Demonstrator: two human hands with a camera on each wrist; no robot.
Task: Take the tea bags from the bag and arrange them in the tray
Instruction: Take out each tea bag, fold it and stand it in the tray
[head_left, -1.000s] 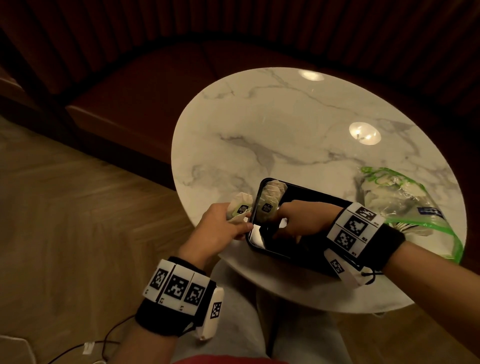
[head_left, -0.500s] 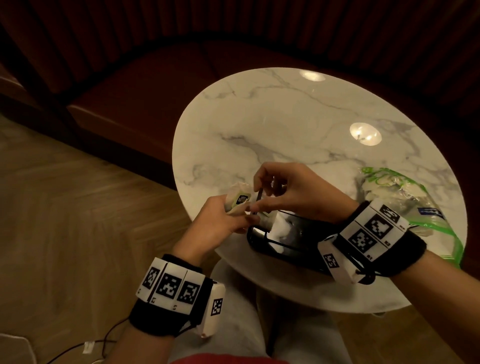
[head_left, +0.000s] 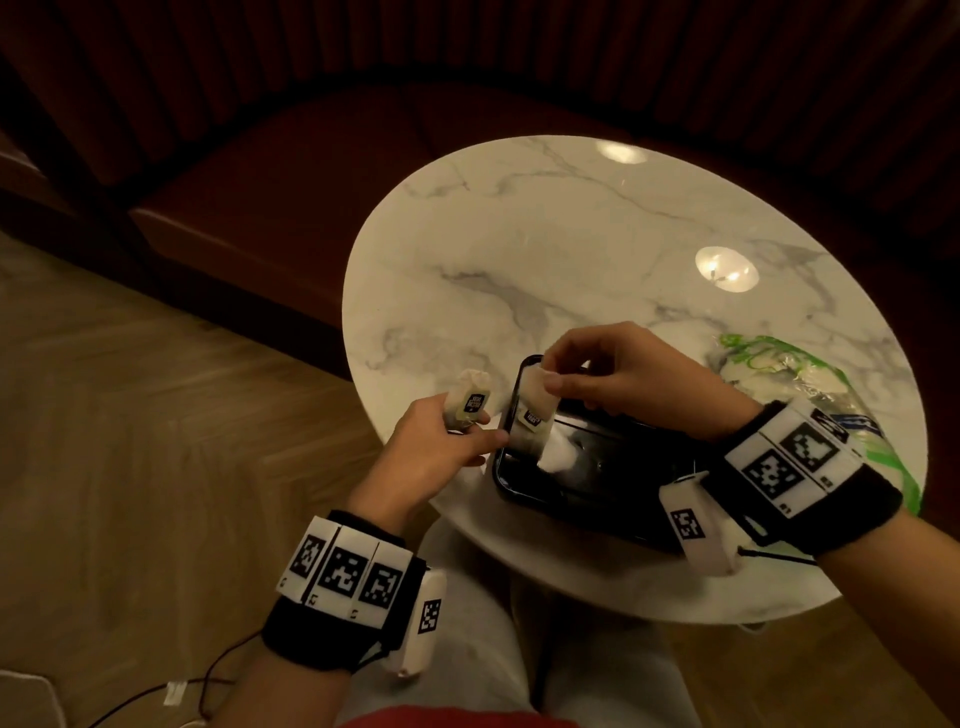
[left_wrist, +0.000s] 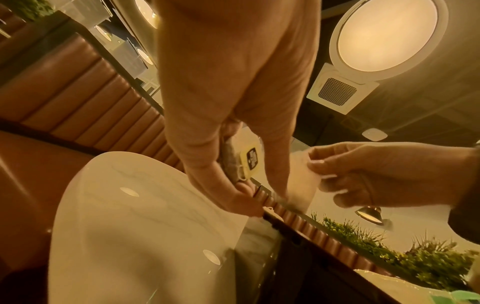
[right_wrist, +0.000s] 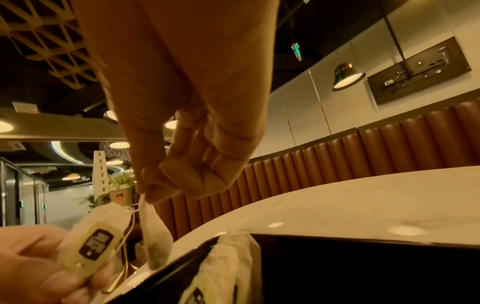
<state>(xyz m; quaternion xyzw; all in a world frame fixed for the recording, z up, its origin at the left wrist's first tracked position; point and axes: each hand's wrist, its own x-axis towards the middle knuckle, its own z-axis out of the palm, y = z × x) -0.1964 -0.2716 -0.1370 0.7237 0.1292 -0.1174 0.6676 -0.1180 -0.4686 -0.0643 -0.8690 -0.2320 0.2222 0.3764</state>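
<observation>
left hand (head_left: 436, 441): fingers curled round a small stack of tea bags (head_left: 469, 400) – thumb on top, dark-printed tag facing up; held just off the table's near-left edge, beside the tray's left end.
left-hand tea bags, wrist views: tag and string visible between thumb and fingers (left_wrist: 249, 160); same stack seen at lower left in the right wrist view (right_wrist: 96, 244).
right hand (head_left: 628, 374): thumb and forefinger pinched the top edge of one tea bag (head_left: 535, 392), other fingers loosely curled; the bag hung down from the fingertips over the tray's left end.
pinched tea bag: lower end at the tray rim in the right wrist view (right_wrist: 153, 236) – touching it or not, cannot tell.
tray (head_left: 597, 488): black, glossy, on the table below the right hand's fingers; a few tea bags (head_left: 530, 421) already stood against its left wall, just under the pinched one.
plastic bag (head_left: 810, 384): clear with green trim, lying on the table behind the right wrist, well apart from both sets of fingers; contents pale, not readable.
table (head_left: 545, 249): round white marble top, ceiling lights reflected in it.
bench seat (head_left: 270, 197): dark red-brown upholstery beyond the table.
</observation>
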